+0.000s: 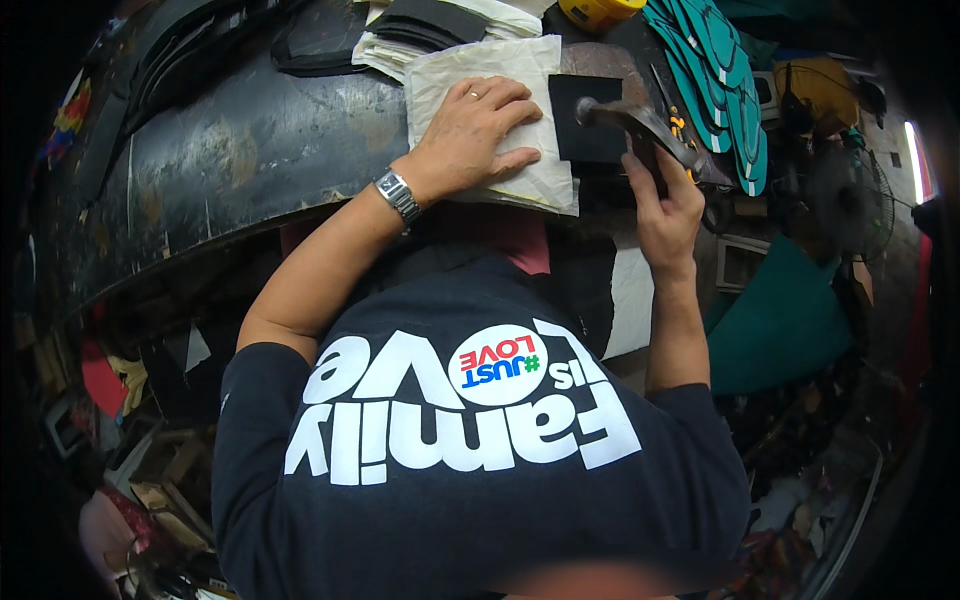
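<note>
My left hand rests palm down on an off-white cloth sheet on the workbench. Its fingers are apart, and it holds nothing. A watch is on that wrist. In my right hand is a hammer, gripped by its handle. The round face of the hammer is over a flat black square piece; whether it touches cannot be told. The black piece lies against the right edge of the cloth.
Behind my left hand are stacked white and black sheets. Teal sole-shaped pieces pile up at the right, beside an orange-handled tool. A yellow container stands at the back. Black pieces lie at the left; a fan stands far right.
</note>
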Available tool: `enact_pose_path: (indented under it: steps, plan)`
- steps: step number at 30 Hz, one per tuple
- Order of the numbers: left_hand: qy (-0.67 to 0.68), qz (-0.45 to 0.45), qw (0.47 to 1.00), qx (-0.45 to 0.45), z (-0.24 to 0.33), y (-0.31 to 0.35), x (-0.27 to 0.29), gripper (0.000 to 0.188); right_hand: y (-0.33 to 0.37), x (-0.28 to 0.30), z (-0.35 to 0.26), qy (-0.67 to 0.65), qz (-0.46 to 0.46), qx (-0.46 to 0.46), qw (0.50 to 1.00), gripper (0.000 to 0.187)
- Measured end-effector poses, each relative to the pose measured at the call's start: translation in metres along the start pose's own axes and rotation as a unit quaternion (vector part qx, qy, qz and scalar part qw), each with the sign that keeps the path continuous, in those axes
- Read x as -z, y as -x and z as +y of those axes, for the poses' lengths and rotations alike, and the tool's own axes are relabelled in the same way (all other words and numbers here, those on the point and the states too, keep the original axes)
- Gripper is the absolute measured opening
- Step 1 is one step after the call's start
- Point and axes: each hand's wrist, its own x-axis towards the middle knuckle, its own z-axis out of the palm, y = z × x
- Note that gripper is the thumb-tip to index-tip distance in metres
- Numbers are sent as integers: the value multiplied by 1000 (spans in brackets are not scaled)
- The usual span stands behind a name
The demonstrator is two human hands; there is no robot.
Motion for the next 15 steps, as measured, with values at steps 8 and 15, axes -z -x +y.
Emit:
enact_pose_path:
  steps: [8, 15]
  plan:
    - [7, 8, 1000, -5, 0, 0, -1, 47, 30, 8, -9, -83, -52, -59, 993, 36]
    - [11, -17, 1000, -1, 4, -1, 7, 50, -4, 4, 9, 45, -100, -86, 990, 37]
